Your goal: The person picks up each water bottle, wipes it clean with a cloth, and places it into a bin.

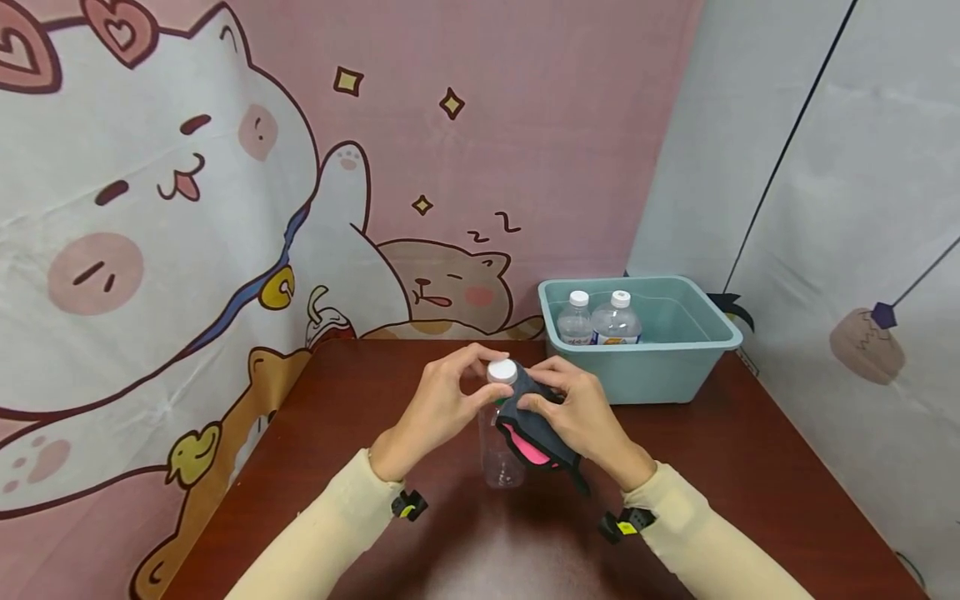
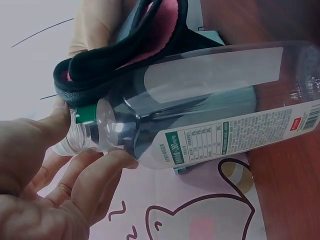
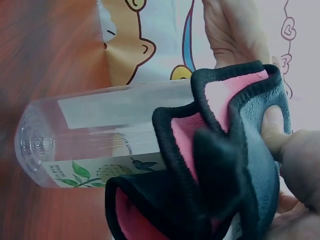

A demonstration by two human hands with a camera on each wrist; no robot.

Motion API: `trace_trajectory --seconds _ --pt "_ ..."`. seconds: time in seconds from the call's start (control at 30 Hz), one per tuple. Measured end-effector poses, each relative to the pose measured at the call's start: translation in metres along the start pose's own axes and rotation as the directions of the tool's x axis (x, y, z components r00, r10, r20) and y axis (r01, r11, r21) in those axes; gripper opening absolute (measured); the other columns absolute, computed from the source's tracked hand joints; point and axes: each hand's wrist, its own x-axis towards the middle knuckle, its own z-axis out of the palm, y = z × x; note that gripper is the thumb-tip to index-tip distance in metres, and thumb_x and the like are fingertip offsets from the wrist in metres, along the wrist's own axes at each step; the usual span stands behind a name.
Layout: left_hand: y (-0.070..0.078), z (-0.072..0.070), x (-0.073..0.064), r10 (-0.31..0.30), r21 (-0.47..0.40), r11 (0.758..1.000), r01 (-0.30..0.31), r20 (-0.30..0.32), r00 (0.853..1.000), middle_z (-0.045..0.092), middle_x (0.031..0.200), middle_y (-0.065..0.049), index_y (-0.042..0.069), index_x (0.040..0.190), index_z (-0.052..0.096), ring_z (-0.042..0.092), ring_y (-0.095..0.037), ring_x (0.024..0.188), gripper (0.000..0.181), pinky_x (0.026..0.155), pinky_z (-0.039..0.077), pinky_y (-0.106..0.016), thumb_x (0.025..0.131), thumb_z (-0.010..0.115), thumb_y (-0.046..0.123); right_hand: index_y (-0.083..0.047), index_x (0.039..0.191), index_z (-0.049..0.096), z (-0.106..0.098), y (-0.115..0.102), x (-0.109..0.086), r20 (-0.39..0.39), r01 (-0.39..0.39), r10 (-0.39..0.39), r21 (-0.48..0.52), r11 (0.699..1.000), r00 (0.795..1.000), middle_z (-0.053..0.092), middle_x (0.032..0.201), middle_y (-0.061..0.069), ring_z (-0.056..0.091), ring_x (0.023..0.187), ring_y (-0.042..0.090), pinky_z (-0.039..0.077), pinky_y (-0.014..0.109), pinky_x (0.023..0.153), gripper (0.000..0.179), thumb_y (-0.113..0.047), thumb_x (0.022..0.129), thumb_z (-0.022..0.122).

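A clear plastic bottle [image 1: 499, 454] with a white cap [image 1: 502, 370] stands upright in front of me; whether its base touches the table I cannot tell. My left hand [image 1: 435, 404] grips it at the neck, thumb and fingers curled round just below the cap. Printed labels [image 2: 240, 135] show on its side in the left wrist view. In my right hand [image 1: 581, 417] is a folded dark grey cloth [image 1: 534, 417] with black edging and a pink lining, pinched between thumb and fingers. The cloth [image 3: 257, 145] lies against the bottle's neck and upper side, hiding part of it.
A light blue plastic bin [image 1: 652, 375] stands at the back right of the brown table [image 1: 360, 517]. Two capped bottles, one [image 1: 576, 318] beside the other [image 1: 617, 318], stand in its left part. A cartoon-printed cloth backdrop [image 1: 487, 167] hangs behind the table.
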Motion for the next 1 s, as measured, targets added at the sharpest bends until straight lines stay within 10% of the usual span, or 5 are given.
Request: trace_trajectory --seconds 0.6,1.0 --pt "-0.001 -0.001 -0.001 -0.024 -0.022 0.999 0.024 0.023 0.999 0.083 0.116 -0.003 0.016 0.146 0.076 0.078 -0.016 0.1 0.049 0.089 0.066 -0.029 0.101 0.095 0.023 0.001 0.127 0.088 -0.006 0.028 -0.016 0.183 -0.021 0.043 -0.119 0.993 0.982 0.082 0.113 0.002 0.08 0.101 0.019 0.065 0.027 0.081 0.037 -0.011 0.094 0.098" --pt "0.001 -0.001 -0.002 -0.03 -0.019 0.999 0.03 0.031 0.999 0.083 0.122 -0.006 0.013 0.147 0.075 0.076 -0.016 0.1 0.052 0.089 0.07 -0.041 0.101 0.095 0.023 0.0 0.114 0.092 0.023 0.06 -0.038 0.407 0.042 0.045 -0.204 0.978 0.912 0.081 0.105 0.005 0.078 0.095 0.015 0.07 0.031 0.082 0.027 -0.011 0.091 0.1"
